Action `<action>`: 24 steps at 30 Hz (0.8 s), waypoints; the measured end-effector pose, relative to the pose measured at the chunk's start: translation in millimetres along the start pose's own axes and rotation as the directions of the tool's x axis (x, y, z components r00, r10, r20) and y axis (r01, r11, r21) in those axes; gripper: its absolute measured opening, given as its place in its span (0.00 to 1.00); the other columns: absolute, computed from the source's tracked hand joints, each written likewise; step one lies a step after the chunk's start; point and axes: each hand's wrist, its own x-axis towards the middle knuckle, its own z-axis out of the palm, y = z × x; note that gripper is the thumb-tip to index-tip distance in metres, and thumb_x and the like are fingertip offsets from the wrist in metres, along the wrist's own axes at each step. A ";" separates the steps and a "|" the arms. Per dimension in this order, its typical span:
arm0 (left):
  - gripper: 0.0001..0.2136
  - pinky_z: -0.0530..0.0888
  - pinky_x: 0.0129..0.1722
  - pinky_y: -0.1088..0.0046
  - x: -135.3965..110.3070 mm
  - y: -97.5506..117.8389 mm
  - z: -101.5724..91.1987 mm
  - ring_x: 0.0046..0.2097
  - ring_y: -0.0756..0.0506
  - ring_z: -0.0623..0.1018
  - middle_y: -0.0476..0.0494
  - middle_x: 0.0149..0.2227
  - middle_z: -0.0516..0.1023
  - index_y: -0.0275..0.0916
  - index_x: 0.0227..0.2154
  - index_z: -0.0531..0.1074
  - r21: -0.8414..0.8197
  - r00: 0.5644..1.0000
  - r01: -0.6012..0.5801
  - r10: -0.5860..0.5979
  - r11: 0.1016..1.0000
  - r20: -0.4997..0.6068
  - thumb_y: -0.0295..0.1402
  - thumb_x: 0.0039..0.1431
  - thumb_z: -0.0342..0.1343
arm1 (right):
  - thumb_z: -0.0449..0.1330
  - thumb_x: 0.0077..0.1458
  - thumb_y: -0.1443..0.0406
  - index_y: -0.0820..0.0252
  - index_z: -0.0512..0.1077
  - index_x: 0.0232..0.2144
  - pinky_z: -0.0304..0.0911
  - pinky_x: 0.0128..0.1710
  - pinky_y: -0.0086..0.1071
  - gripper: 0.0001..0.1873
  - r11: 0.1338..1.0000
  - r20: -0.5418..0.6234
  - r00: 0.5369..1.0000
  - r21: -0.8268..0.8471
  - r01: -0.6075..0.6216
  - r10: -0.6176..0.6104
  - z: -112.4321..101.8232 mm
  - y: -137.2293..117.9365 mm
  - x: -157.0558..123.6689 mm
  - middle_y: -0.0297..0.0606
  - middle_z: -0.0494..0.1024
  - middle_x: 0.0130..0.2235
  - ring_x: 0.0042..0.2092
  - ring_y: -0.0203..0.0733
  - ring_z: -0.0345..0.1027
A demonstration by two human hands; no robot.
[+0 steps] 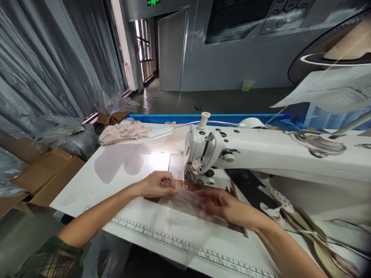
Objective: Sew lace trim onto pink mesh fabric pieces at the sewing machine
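Observation:
A sewing machine (246, 143) stands on the white table, its needle area lit by a bright lamp. Just in front of the needle, my left hand (158, 184) pinches the edge of a thin sheer fabric piece (179, 202). My right hand (223, 204) is closed on the same fabric at its right side; motion blurs its fingers, and the see-through cloth partly covers them. Under the cloth lies a brown strip (156, 199) on the tabletop. Two flat sheer pieces, a larger one (107, 164) and a rounded one (133, 163), rest left of the machine.
A bundle of pale pink fabric (124, 132) lies at the table's back left. A printed ruler (174, 241) runs along the front edge. Cardboard boxes (46, 173) stand left of the table. Trims and straps (307, 235) lie under the machine arm at right.

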 end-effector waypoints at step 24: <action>0.20 0.71 0.58 0.59 0.6 -3.4 12.8 0.49 0.40 0.80 0.36 0.48 0.78 0.36 0.30 0.64 -0.867 0.924 -0.004 -0.329 0.498 -0.193 0.37 0.47 0.71 | 0.69 0.42 0.49 0.56 0.68 0.26 0.76 0.29 0.35 0.21 0.962 -0.550 0.834 0.250 0.114 0.044 1.9 25.8 28.4 0.39 0.78 0.31 0.34 0.47 0.77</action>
